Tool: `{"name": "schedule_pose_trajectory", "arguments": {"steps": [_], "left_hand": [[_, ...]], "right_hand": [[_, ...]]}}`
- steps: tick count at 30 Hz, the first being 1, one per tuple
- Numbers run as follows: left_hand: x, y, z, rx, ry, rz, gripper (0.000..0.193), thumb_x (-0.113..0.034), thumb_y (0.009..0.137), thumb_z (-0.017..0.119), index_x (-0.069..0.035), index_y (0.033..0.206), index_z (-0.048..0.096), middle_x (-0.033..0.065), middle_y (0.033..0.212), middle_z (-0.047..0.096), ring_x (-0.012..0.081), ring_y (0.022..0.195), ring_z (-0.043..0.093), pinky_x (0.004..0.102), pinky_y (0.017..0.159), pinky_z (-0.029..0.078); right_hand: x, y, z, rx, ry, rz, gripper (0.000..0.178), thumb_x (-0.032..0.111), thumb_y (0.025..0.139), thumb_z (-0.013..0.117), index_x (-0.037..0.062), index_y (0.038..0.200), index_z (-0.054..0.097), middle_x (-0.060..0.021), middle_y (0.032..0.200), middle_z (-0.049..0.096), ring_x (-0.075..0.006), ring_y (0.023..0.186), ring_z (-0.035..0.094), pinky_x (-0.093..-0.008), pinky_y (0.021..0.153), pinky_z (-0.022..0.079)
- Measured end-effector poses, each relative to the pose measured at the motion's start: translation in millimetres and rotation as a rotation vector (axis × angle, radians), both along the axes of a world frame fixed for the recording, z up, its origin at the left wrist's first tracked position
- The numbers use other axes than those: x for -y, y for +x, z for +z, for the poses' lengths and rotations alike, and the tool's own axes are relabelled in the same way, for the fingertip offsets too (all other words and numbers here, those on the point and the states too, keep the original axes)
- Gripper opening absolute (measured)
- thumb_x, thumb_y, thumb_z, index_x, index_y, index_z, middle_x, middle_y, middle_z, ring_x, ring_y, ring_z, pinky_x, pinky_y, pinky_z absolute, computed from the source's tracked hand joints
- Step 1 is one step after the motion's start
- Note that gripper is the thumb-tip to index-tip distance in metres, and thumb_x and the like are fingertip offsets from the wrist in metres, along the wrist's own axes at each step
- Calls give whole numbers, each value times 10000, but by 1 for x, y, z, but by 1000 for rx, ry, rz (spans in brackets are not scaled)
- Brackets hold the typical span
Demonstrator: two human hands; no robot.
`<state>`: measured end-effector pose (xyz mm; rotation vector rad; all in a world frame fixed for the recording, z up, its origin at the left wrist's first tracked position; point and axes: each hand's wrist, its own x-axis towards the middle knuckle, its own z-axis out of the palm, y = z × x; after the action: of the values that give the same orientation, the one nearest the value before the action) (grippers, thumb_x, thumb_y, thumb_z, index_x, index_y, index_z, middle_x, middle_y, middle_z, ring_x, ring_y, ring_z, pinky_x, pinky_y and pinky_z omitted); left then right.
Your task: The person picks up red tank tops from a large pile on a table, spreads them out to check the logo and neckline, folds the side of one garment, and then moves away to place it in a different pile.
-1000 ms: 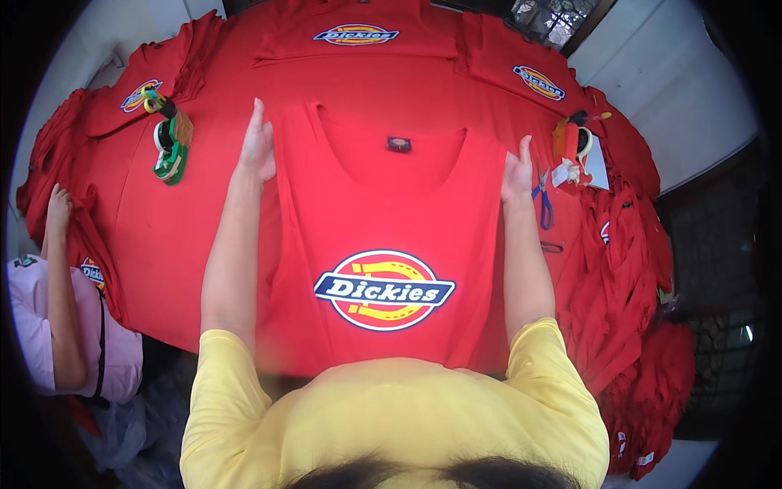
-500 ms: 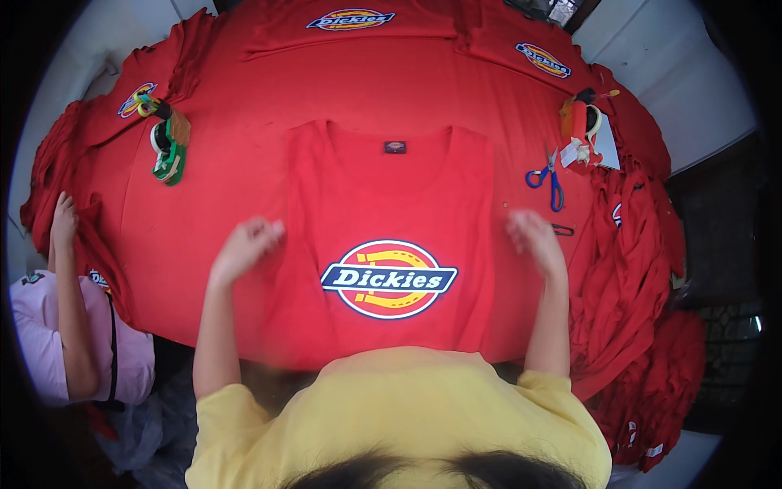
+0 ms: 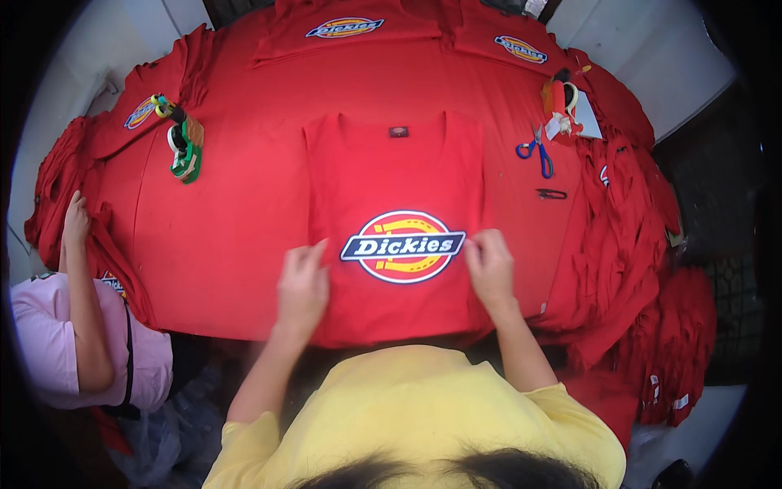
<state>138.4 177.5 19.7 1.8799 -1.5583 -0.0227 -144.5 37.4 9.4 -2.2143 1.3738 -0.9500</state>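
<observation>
One red sleeveless shirt (image 3: pixel 383 183) lay flat at the near middle of the worktop (image 3: pixel 228 216), neckline away from the wearer of the camera. It bore one dark neck label (image 3: pixel 397 131) and one oval print (image 3: pixel 403 247) crossed by a dark band. Two hands flanked it. The left hand (image 3: pixel 303 285), blurred, stood at the shirt's left edge with its fingers curled; whether it gripped cloth could not be told. The right hand (image 3: pixel 491 265) stood at the opposite edge, thumb and forefinger drawn close together just beside the print; whether fabric was pinched between them could not be told.

Two tape dispensers stood on the worktop: one green dispenser (image 3: pixel 189 153) to the left and one red dispenser (image 3: pixel 559 99) to the right, the latter beside one white card (image 3: pixel 586 121). Nearer than the red dispenser lay one pair of blue-handled scissors (image 3: pixel 545 164) and, nearer again, one pair of dark snips (image 3: pixel 551 194). Two printed red garments (image 3: pixel 346 29) lay along the far side. One pink-clad co-worker (image 3: pixel 106 346) sat at the left, one hand raised against red cloth (image 3: pixel 114 244).
</observation>
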Motion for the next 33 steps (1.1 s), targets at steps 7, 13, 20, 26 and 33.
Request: {"name": "schedule_pose_trajectory", "arguments": {"steps": [7, 13, 20, 26, 33], "left_hand": [[-15, -63, -55, 221, 175, -383, 525, -122, 818, 626, 89, 1265, 450, 257, 1365, 386, 399, 1312, 333, 468, 1069, 328], [-21, -58, -62, 90, 117, -403, 407, -114, 828, 614, 29, 1202, 540, 212, 1308, 453, 368, 1276, 389, 445, 1058, 346], [4, -8, -19, -12, 73, -277, 268, -103, 815, 643, -22, 1067, 597, 106, 1053, 599, 293, 979, 584, 394, 806, 500], [15, 2, -30, 18, 268, -335, 265, -140, 793, 684, -33, 1023, 607, 128, 1032, 564, 309, 914, 603, 394, 769, 506], [-18, 136, 9, -390, 383, 12, 235, 5, 751, 708, -12, 874, 509, 78, 974, 536, 141, 808, 580, 289, 685, 491]], "right_hand": [[-47, 56, -57, -249, -210, 182, 258, 53, 810, 601, -11, 1060, 588, -173, 1264, 519, -299, 929, 511, -392, 820, 422], [-47, 53, -59, -140, -188, 196, 271, 17, 817, 557, -13, 1084, 592, -175, 1262, 521, -298, 909, 542, -379, 801, 456], [-9, -15, -4, 333, 220, -129, 271, -28, 860, 467, 34, 1069, 628, -151, 1079, 603, -271, 922, 611, -314, 687, 514], [-12, -7, -25, -89, 129, 58, 254, 166, 845, 626, 69, 1079, 604, -137, 967, 570, -318, 941, 565, -387, 796, 463], [35, -87, -38, 315, 358, -82, 137, 127, 864, 619, 19, 942, 587, -51, 794, 591, -142, 786, 587, -274, 693, 463]]}}
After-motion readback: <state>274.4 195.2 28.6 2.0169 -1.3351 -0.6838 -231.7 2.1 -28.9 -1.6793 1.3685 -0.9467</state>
